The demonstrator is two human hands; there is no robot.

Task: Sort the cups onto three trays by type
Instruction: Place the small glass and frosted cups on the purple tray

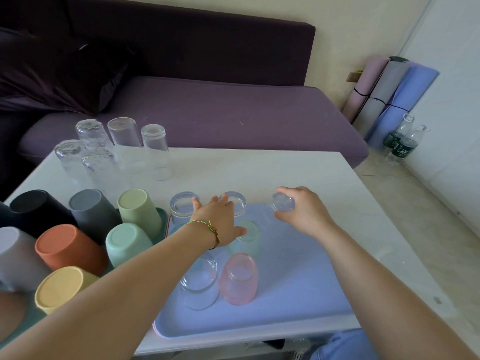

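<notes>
Grip of the right hand (304,212) clamped round a clear glass (282,203) over the blue tray (298,287), left hand (220,222) splayed

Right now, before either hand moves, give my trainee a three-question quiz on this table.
1. True or false: the cups on the green tray stand upside down.
2. What does the right hand grip? A) a clear glass B) an orange cup C) a bottle
3. Fill in: the pink glass stands on the ___ tray.
Key: 1 true; 2 A; 3 blue, the blue tray.
</notes>
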